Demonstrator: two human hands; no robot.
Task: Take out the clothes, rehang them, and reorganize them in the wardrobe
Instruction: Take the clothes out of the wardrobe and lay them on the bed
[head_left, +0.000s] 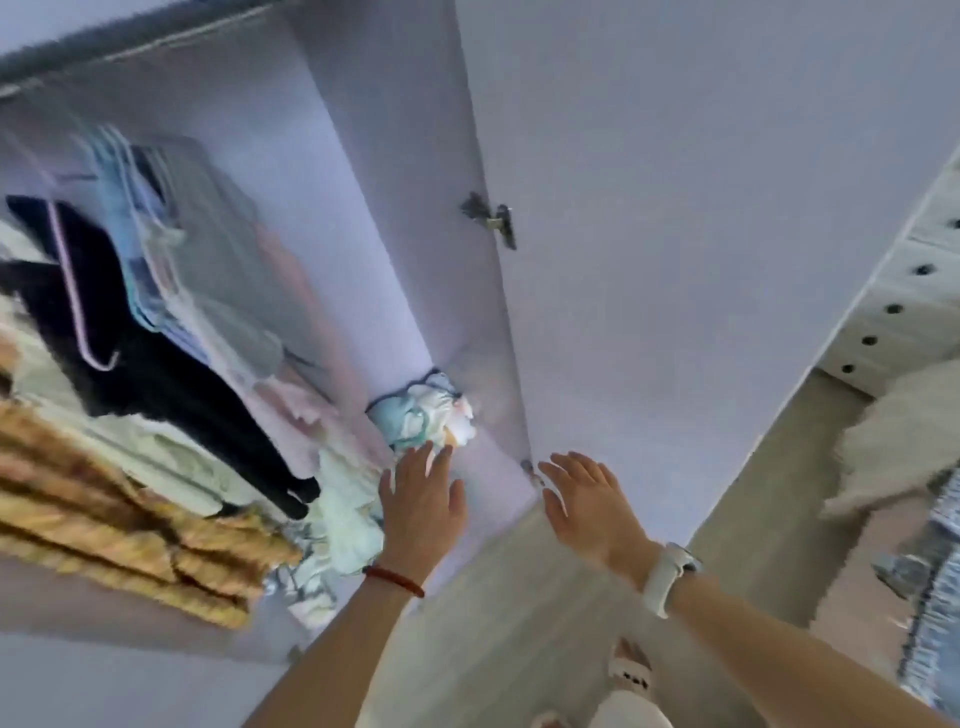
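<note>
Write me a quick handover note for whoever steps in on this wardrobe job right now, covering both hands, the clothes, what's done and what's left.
Left hand: open, fingers straight, reaching toward the crumpled pale blue and white bundle of clothes on the floor of the white wardrobe; contact unclear.
Right hand: open, empty, near the bottom edge of the open white wardrobe door.
Clothes: black garment on a pink hanger, grey top and light blue items hang on the rail. Folded mustard knitted pile at left.
Done: door open; nothing in either grip.
Left: lift out the loose clothes, hang them, tidy the wardrobe.
</note>
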